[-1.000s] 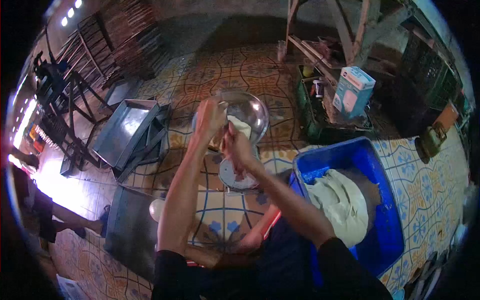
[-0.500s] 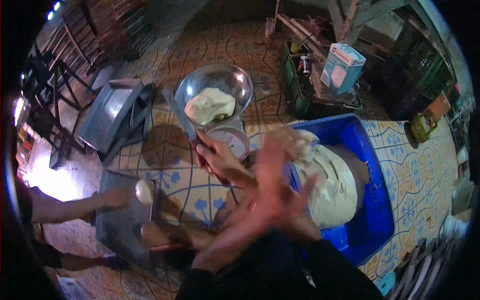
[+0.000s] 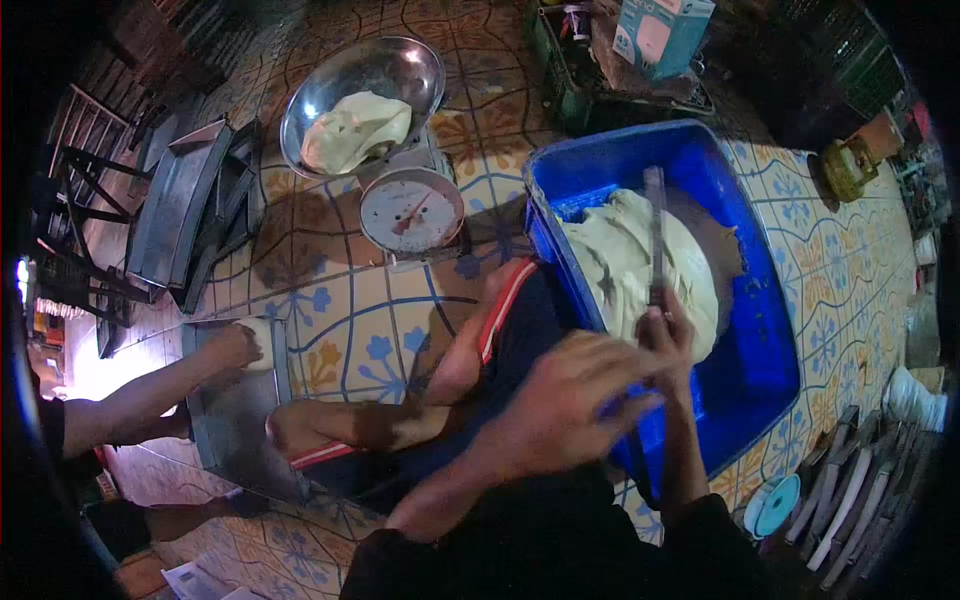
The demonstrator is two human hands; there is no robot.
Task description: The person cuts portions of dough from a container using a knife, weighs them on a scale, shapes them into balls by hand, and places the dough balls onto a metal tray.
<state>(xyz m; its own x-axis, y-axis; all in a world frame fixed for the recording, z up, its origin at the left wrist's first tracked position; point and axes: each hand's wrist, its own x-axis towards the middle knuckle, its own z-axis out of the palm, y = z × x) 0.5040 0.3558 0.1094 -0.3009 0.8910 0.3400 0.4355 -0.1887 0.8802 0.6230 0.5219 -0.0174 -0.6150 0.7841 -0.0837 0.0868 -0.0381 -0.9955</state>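
My right hand (image 3: 668,338) grips the handle of a long, flat, dark blade (image 3: 656,225), perhaps a knife or scraper, upright in view over the blue tub (image 3: 765,390). Behind the blade, a big mass of pale dough (image 3: 690,265) fills part of the tub. Blurred by motion, my left hand (image 3: 575,395) hovers beside my right wrist, fingers stretched and thumb apart, with nothing visible in it. A lump of dough (image 3: 360,128) lies in the steel bowl (image 3: 425,75) of a dial scale (image 3: 412,210), up and left of my hands.
At left, another person's hand (image 3: 235,345) presses dough in a metal pan (image 3: 240,430). More metal pans (image 3: 180,205) stack behind. A bent bare leg (image 3: 370,425) lies before me. A green crate (image 3: 570,80) carries a box (image 3: 660,35); wooden sticks (image 3: 850,490) lie lower right.
My crossed hands have uncrossed. The right hand has moved from beside the scale to above the tub with the blade; the left has lowered. The other person's hand now covers the dough.
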